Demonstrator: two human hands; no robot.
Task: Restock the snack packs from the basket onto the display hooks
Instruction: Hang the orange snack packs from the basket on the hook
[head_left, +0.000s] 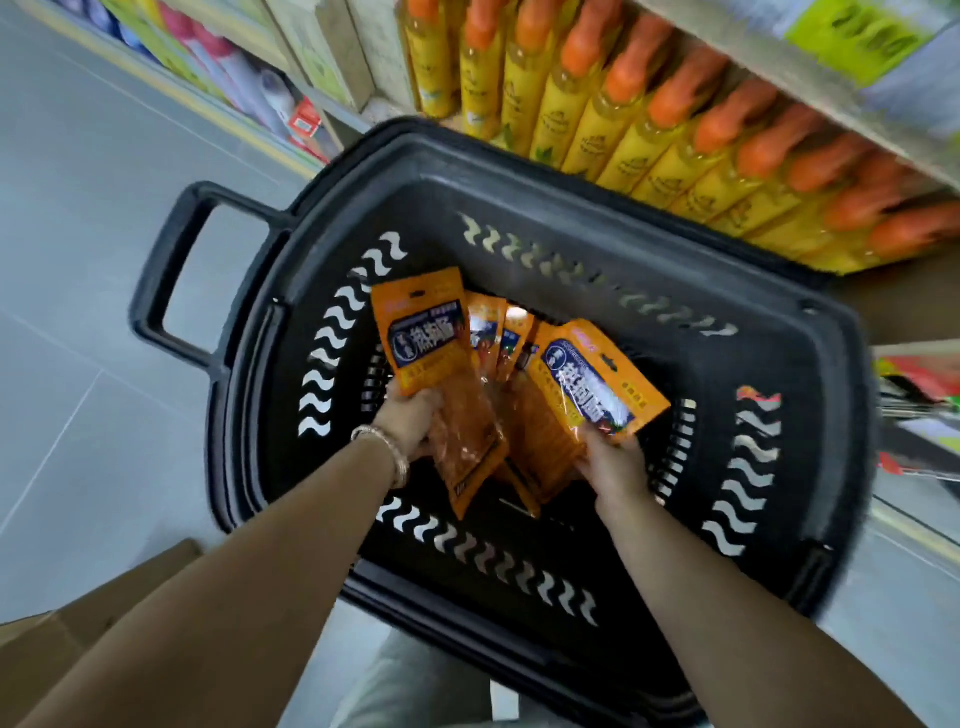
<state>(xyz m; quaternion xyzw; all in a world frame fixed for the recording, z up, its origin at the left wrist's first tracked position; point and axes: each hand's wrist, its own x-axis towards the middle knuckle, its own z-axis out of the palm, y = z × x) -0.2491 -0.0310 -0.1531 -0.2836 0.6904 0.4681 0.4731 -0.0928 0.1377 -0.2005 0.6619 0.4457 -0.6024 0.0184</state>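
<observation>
Both hands were down inside the black basket (571, 218), so the step in hand looked like gathering packs for the hooks, which were not in view. The left hand (410, 421), at 8 o'clock of the basket's floor, had its fingers curled round the lower end of 1 orange snack pack (423, 332). The right hand (613, 457), at 4 o'clock, pinched the bottom edge of a second pack (597, 384) fanned out toward 2 o'clock. How its fingertips lay beneath could not be told. Several loose packs (498, 338) stood or leaned between the 2 held ones, and more lay under the wrists. To do this well, each pack should probably be lifted by its lower end, as here. That leaves the punched hanging slot (608, 362) at the top free and facing 1 way, so it can slide straight onto a hook. The packs were flat, glossy film pouches, orange with a dark blue label, and the lower part was clear over reddish contents. They would likely be slippery and crinkle under a tight grip. The basket was rigid moulded plastic pierced with wavy slots, and its loop handle (171, 270) was at 9 o'clock. Yellow bottles (649, 119) with orange caps lined a shelf at 1 o'clock. A beaded bracelet (387, 452) circled the left wrist, and a cardboard box (78, 623) sat at 7 o'clock
</observation>
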